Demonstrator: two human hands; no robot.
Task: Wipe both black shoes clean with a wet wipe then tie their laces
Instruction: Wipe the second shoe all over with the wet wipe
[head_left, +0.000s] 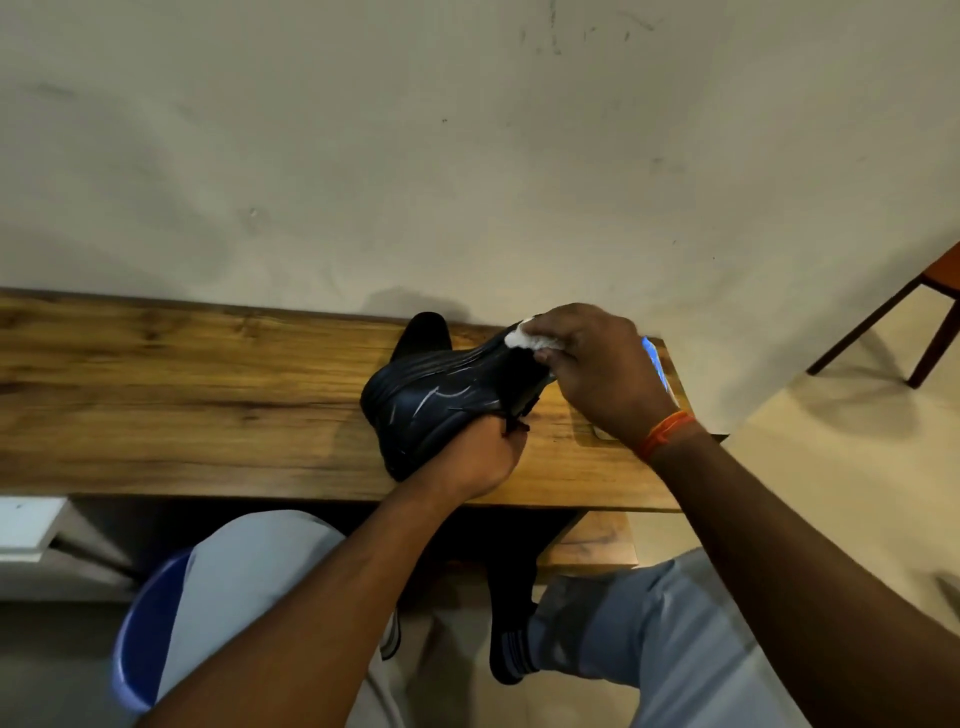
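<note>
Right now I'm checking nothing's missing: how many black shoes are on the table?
2. One black shoe is tilted up in the left hand while the right hand wipes it; the second shoe lies behind it near the wall, mostly hidden.

Black shoe (436, 405) showing pale streaks. Wipe (524, 340) showing white; wristband (665, 434) orange. Bench (208, 395) showing brown woodgrain.
</note>
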